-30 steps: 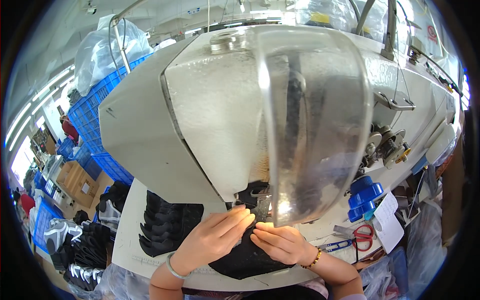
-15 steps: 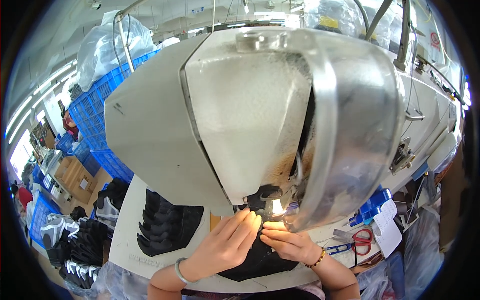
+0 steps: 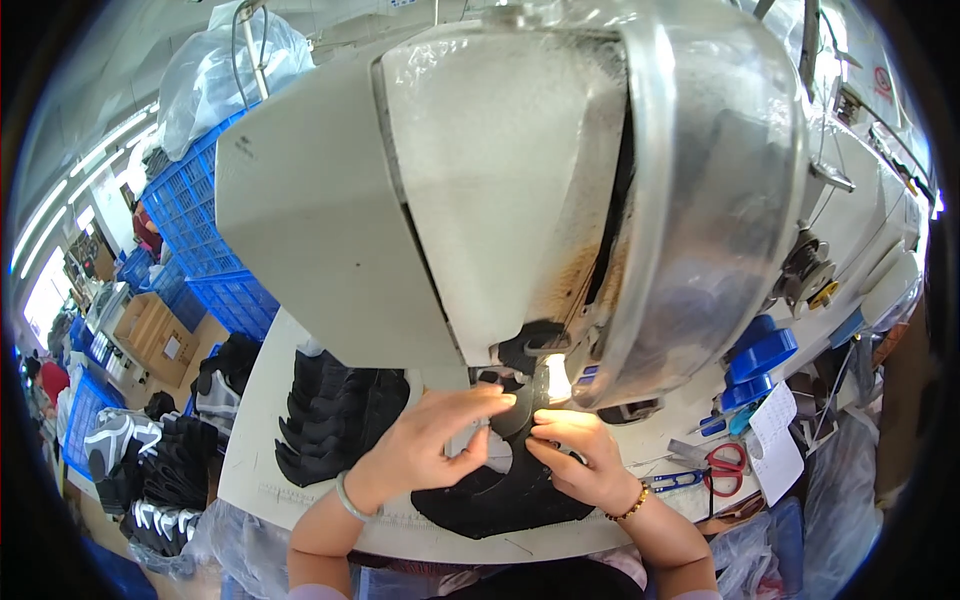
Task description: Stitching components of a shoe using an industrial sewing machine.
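While the L hand (image 3: 425, 445) had thumb & index spread w/ nothing clearly gripped betw. them in the head view (only view), the R hand (image 3: 585, 455) sat at the right side of the black piece (image 3: 500, 505). R fingertips were bunched near the piece's narrow upper part; whether they pinched it or just rested there, can't tell. The piece lay on the table (image 3: 250, 450) right in front of the person, upper end pointing toward the underside of the machine (image 3: 500, 180), lit by the lamp (image 3: 559, 376). Contact there was too small to tell.

Progress (est.): prob. mid-job on this one. Done: piece was in place by the machine. Stitching couldn't be made out, so amt sewn = unclear. Remaining: piece wasn't yet set aside. The stack (image 3: 340, 425) of similar black parts lay on the table to the left, finished or waiting, unclear. Snips (image 3: 675, 482) & scissors (image 3: 725, 470) lay to the right, well apart from both hands, unused.
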Tool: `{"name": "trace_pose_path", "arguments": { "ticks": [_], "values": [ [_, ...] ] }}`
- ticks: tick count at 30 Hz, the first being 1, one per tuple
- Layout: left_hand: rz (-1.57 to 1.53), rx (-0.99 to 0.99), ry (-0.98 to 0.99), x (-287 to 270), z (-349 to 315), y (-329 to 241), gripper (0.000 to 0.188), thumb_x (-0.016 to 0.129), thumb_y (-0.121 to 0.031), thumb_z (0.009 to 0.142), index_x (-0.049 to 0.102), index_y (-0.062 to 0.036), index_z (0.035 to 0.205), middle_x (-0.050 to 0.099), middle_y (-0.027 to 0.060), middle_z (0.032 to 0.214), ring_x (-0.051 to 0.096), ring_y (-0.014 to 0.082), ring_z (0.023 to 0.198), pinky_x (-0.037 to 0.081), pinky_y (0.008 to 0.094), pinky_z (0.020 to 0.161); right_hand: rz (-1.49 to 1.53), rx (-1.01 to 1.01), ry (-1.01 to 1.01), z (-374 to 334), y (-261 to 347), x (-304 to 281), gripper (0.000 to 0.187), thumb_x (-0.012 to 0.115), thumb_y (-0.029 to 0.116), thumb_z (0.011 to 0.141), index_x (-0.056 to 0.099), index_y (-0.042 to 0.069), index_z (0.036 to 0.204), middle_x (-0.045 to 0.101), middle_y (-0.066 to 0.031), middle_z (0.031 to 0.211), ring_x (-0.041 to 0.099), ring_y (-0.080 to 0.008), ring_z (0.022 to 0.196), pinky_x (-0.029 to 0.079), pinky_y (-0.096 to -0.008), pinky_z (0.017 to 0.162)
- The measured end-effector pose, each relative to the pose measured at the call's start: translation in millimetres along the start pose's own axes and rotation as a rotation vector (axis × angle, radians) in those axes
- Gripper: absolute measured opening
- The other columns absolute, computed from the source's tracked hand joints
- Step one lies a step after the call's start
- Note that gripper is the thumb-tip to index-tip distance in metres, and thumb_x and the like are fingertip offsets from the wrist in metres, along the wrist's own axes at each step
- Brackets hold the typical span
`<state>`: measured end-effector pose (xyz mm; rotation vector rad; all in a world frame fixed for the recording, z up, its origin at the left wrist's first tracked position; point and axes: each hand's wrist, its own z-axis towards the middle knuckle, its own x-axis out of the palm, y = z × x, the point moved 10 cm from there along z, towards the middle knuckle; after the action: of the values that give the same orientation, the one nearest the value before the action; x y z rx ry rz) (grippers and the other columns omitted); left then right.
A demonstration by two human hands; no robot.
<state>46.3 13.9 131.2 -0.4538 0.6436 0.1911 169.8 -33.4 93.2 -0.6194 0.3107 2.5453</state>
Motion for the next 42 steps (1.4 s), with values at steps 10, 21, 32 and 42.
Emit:
{"name": "trace_pose_path", "arguments": {
  "ticks": [10,21,32,42],
  "values": [
    [-0.027,0.196,-0.096,6.6,-17.0,10.9,0.042,0.07,0.005,0.074,0.059,0.0003,0.115,0.066,0.0099,0.111,0.064,0.0241,0.1,0.056,0.032,0.081,-0.129,-0.055,-0.064,5.9,13.3,-1.6,0.029,0.064,-0.004,0.062,0.064,0.003,0.091,0.065,-0.0089,0.108,0.062,-0.0265,0.097,0.051,-0.0341,0.077],
    [0.315,0.418,-0.092,8.4,-13.9,-25.5,0.023,0.069,-0.003,0.077,0.067,-0.001,0.1,0.066,0.008,0.107,0.062,0.0208,0.103,0.055,0.0323,0.086,-0.168,-0.093,-0.085,8.4,12.6,-3.5,0.019,0.073,0.002,0.072,0.062,0.007,0.088,0.066,-0.0054,0.108,0.062,-0.0195,0.097,0.047,-0.0253,0.07],
    [0.361,0.359,-0.02,14.9,-11.7,-28.8,0.022,0.064,-0.005,0.08,0.066,-0.0005,0.102,0.065,0.0077,0.108,0.062,0.0201,0.103,0.053,0.0333,0.088,-0.141,-0.157,-0.069,8.3,19.6,-4.3,0.018,0.07,0.001,0.072,0.064,0.003,0.089,0.064,-0.0094,0.108,0.061,-0.0221,0.101,0.053,-0.0314,0.079],
    [0.381,0.294,0.077,19.8,-4.1,-26.8,0.028,0.062,-0.005,0.077,0.065,-0.0008,0.105,0.064,0.0052,0.109,0.06,0.0183,0.102,0.053,0.0305,0.081,-0.188,-0.178,-0.078,7.8,18.5,-5.6,0.019,0.068,0.002,0.071,0.067,0.006,0.089,0.065,-0.0076,0.108,0.063,-0.0156,0.09,0.047,-0.0226,0.059]
  ]
}}
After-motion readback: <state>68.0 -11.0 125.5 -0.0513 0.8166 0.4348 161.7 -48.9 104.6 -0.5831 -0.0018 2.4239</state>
